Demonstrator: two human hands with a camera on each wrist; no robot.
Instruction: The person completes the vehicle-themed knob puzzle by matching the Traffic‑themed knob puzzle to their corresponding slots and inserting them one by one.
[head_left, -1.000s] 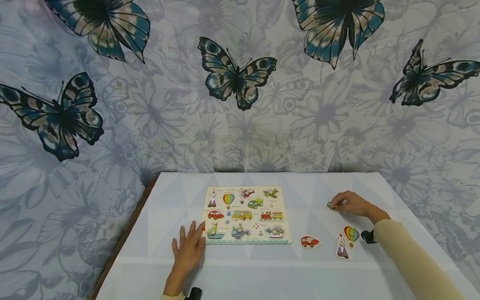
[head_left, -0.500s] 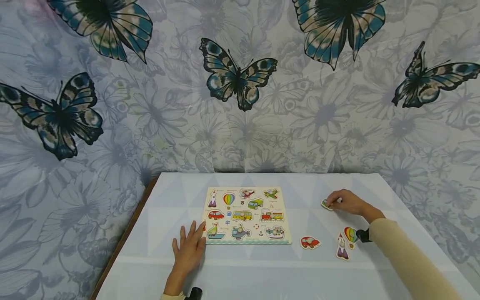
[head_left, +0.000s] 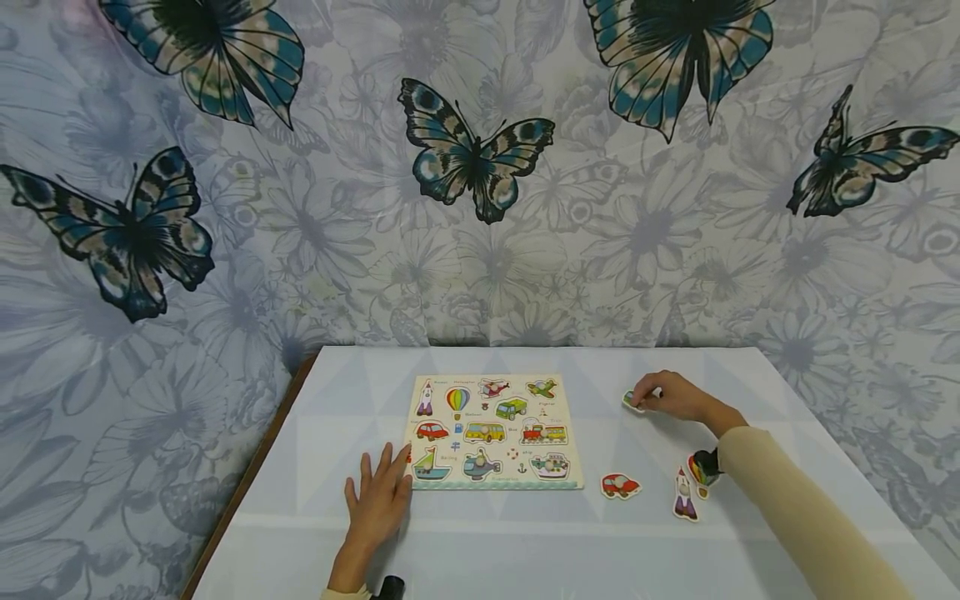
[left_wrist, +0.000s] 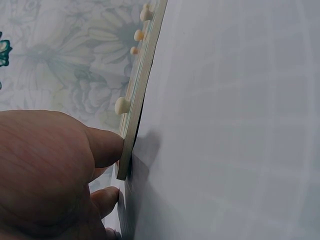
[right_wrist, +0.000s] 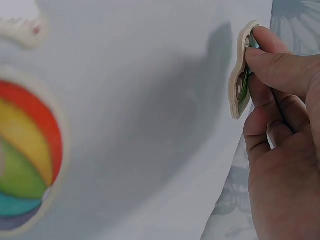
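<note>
My right hand (head_left: 671, 395) pinches a wooden puzzle piece (right_wrist: 240, 75) of a green vehicle with wheels between thumb and fingers. In the head view this piece (head_left: 631, 402) is mostly covered by the fingers, right of the puzzle board (head_left: 495, 483). My left hand (head_left: 378, 500) lies with fingers spread at the board's lower left corner. In the left wrist view its thumb (left_wrist: 107, 147) touches the board's edge. Pegs (left_wrist: 122, 105) stand up from the board's face. Pictures of vehicles fill the board.
On the white table (head_left: 525, 550), right of the board, lie a red car piece (head_left: 619, 486), a rocket piece (head_left: 684, 496) and a balloon piece (head_left: 702, 477). The black wrist camera (head_left: 707, 462) partly covers the balloon. A butterfly-patterned cloth (head_left: 480, 283) hangs behind the table.
My right hand has moved left toward the board, carrying the green vehicle piece. Its wrist camera now overlaps the balloon piece in view. The left hand has stayed at the board's corner.
</note>
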